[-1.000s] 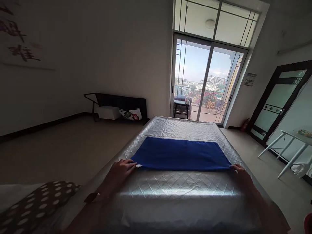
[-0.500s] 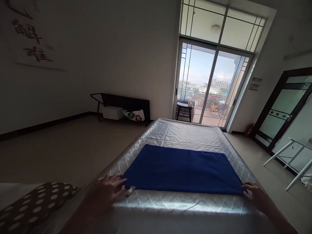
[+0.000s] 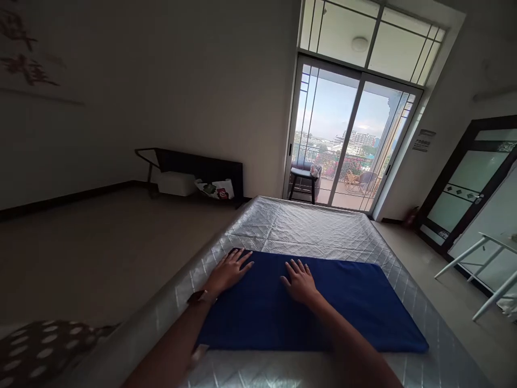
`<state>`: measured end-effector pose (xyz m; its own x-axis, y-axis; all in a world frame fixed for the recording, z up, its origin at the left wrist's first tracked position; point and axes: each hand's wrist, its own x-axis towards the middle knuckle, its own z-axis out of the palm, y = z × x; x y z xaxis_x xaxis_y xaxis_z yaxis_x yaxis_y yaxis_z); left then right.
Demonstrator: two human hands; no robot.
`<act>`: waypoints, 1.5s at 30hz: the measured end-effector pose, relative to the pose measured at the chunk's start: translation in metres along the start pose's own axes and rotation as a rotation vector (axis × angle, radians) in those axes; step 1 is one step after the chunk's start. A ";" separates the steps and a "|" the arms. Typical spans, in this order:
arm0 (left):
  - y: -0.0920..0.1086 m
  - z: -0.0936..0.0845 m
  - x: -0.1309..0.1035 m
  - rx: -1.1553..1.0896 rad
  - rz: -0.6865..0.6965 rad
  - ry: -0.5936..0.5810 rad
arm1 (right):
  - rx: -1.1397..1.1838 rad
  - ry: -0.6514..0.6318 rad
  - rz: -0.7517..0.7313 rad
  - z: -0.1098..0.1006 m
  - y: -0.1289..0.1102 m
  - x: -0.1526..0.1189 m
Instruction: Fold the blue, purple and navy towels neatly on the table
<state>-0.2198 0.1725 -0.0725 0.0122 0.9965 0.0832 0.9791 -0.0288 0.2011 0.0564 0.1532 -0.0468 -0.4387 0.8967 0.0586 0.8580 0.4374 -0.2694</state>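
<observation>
I see both hands lying flat on a blue cloth [image 3: 323, 307] spread across the near half of a bed [image 3: 307, 226] with a silvery quilted cover, in the lower middle of the frame. My left hand [image 3: 228, 272] rests palm down at the cloth's far left corner, fingers spread and reaching toward the far edge; a dark band sits on that wrist. My right hand [image 3: 301, 280] lies palm down just right of it, near the middle of the cloth's far edge, fingers spread too. Neither grip pinches anything; both simply press on the fabric. The two hands are near each other but apart. The cloth lies smooth, its long side running across the bed, with the right part of it bare.

At the lower left of the frame a dotted pillow [image 3: 44, 347] lies beside the bed. Against the far wall, left of centre, stands a low dark rack [image 3: 194, 167] with a white box and a bag under it. A glass sliding door [image 3: 351, 145] fills the upper middle, with a stool outside it. A white table [image 3: 484, 258] shows at the right edge.
</observation>
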 end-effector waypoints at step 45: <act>-0.011 0.008 -0.004 0.019 -0.095 0.018 | -0.181 0.042 0.729 -0.066 0.263 -0.097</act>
<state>-0.2293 0.1691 -0.0829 -0.0840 0.9931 0.0823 0.9794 0.0670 0.1904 0.3417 0.1857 -0.0602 0.2646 0.9637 -0.0366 0.9593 -0.2669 -0.0924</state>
